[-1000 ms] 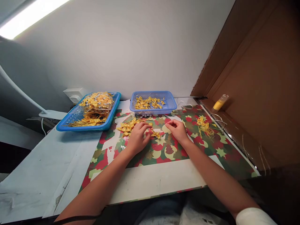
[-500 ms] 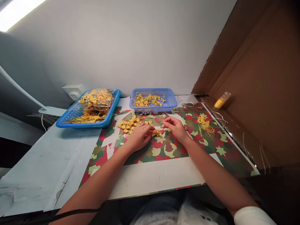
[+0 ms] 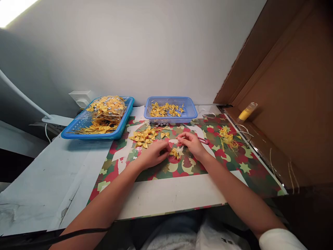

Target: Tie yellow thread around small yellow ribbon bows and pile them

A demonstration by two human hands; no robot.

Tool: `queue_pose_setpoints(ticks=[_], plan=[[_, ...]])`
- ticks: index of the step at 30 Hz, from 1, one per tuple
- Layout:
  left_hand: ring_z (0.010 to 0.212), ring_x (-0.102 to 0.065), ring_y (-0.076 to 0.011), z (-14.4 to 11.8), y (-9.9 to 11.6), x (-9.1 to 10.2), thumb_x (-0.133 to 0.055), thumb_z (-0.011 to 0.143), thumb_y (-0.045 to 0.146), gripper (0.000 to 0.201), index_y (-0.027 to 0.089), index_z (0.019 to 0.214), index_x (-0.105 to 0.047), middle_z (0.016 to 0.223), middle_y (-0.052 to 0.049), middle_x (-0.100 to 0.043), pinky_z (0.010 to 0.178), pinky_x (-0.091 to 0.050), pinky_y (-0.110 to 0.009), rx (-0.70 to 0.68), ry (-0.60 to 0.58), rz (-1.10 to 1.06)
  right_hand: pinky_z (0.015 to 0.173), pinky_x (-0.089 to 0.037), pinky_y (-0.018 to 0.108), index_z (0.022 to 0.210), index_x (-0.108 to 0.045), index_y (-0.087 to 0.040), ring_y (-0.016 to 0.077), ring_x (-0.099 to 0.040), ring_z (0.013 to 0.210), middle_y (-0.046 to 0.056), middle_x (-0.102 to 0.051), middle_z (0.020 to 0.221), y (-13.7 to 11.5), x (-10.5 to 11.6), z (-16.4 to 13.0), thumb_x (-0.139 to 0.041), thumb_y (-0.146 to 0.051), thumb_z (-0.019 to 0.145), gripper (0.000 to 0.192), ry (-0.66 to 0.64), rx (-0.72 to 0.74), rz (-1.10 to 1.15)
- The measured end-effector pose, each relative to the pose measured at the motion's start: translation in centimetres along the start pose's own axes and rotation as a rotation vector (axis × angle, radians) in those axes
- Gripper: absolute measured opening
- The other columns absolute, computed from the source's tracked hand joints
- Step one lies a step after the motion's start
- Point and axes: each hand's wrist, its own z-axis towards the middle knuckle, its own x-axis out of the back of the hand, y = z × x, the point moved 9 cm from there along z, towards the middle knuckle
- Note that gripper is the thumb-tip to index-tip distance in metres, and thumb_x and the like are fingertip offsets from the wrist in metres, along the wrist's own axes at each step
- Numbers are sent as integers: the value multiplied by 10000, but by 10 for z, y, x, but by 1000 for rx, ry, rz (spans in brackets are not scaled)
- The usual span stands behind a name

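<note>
Yellow bow (image 3: 175, 152) lies on patterned mat (image 3: 234, 163), in front of small blue basket (image 3: 191, 113). Left hand (image 3: 153, 155) pinches bow's left edge; right hand (image 3: 191, 144), fingers curled, grasps thin thread just right of bow. Loose bow pile (image 3: 144, 136) left of basket.

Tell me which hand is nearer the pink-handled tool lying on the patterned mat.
Right. The right hand sits just beside the pink-handled tool, its knuckles almost at the handle. The left hand is farther off, on the other side of the yellow bow.

Both forearms extended forward; left hand (image 3: 153, 155) and right hand (image 3: 191, 145) close together, fingers seemingly pinched.
</note>
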Motion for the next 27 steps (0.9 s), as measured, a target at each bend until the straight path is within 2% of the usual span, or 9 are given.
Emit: queue_pose_setpoints(ticks=[3, 6, 12, 14, 17, 21, 23, 25, 27], plan=[[705, -557, -129, -3, 8, -4, -488, 817, 155, 92, 189, 785, -567, 766, -9, -626, 644, -432, -232, -21, -94, -84, 605, -426, 253, 735, -609, -190, 121, -551, 630, -16, -609, 691, -3, 5, 1, -698, -397, 643, 243, 29, 33, -45], [705, -572, -127, -4, 10, -4, -515, 772, 154, 107, 185, 854, -576, 801, -9, -638, 639, -453, -226, 9, -121, -160, 612, -433, 265, 746, -618, -189, 132, -560, 651, -3, -622, 726, -9, 4, 0, -677, -387, 680, 218, 24, 103, -99], [937, -607, -203, 8, 2, 14, -588, 794, 306, 212, 189, 959, -650, 996, -67, -662, 810, -490, -297, 86, 109, -196, 735, -436, 300, 759, -691, -199, 167, -590, 858, 31, -646, 887, -39, -2, -9, -660, -272, 759, 79, 43, 428, -333], [838, -612, -184, 18, -4, 7, -613, 798, 397, 269, 182, 938, -694, 955, -66, -676, 718, -490, -267, 140, 65, -275, 777, -439, 312, 771, -714, -207, 172, -593, 888, 33, -642, 890, -46, -4, -11, -669, -234, 768, 53, 53, 509, -386], [579, -526, -117, 31, -15, -9, -613, 790, 481, 354, 147, 778, -727, 686, -27, -647, 513, -396, -216, 248, -57, -407, 844, -447, 340, 773, -727, -221, 178, -594, 890, 33, -639, 896, -50, -3, -11, -669, -213, 777, 59, 84, 569, -432], [454, -429, -78, 36, -30, -13, -652, 744, 524, 415, 121, 759, -746, 512, 8, -552, 430, -345, -200, 383, -42, -556, 881, -438, 374, 938, -715, -220, 218, -564, 975, 62, -653, 993, -47, 13, -10, -652, -230, 778, 172, 249, 502, -535], [456, -447, -79, 33, -36, -11, -668, 730, 524, 418, 118, 777, -755, 512, 3, -560, 448, -408, -205, 446, 23, -614, 805, -449, 356, 865, -703, -186, 213, -567, 884, 71, -654, 924, -42, 22, -9, -644, -262, 770, 135, 313, 402, -564], [470, -478, -84, 29, -40, -9, -679, 719, 525, 417, 120, 780, -758, 532, -7, -585, 478, -464, -218, 489, 85, -662, 682, -438, 318, 726, -683, -170, 173, -545, 709, 52, -641, 798, -30, 21, -6, -644, -318, 762, 157, 240, 262, -553], [489, -520, -94, 25, -42, -8, -695, 702, 529, 416, 126, 784, -758, 581, -25, -634, 488, -488, -223, 518, 124, -693, 583, -397, 288, 675, -683, -163, 130, -491, 585, 29, -627, 723, -17, 11, -4, -652, -377, 746, 227, 75, 119, -507]])
